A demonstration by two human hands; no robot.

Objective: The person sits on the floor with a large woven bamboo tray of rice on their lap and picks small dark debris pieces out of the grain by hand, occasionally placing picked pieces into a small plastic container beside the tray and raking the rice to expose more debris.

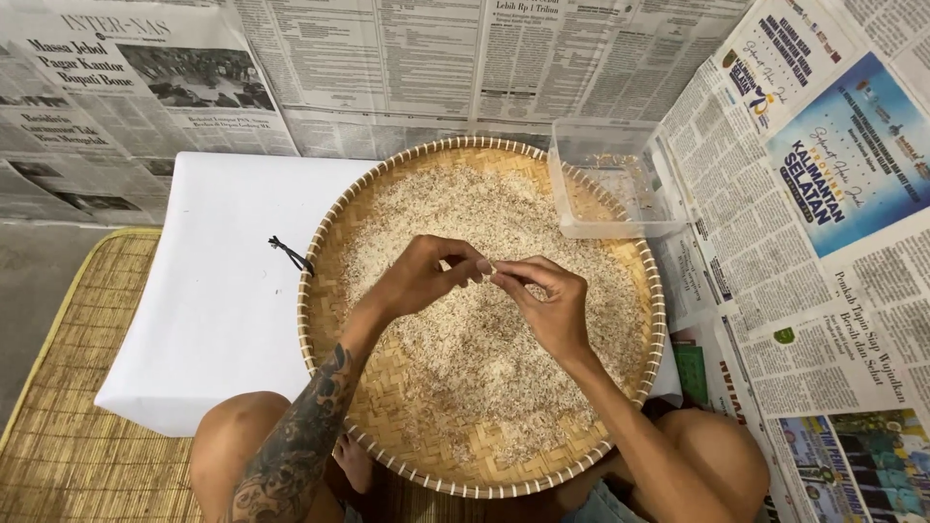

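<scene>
A round woven bamboo tray (325,242) rests across my knees and a white board, spread with a thin layer of pale rice grains (504,349). My left hand (421,274) and my right hand (547,300) hover over the middle of the tray with their fingertips pinched together and meeting. A tiny pale bit sits between the touching fingertips; it is too small to tell which hand grips it. My left forearm is tattooed.
A clear plastic tub (612,174) overlaps the tray's far right rim, with a few bits inside. A white board (213,291) lies under the tray at left. Newspaper sheets (804,242) cover the floor and wall. A woven mat (68,426) lies at lower left.
</scene>
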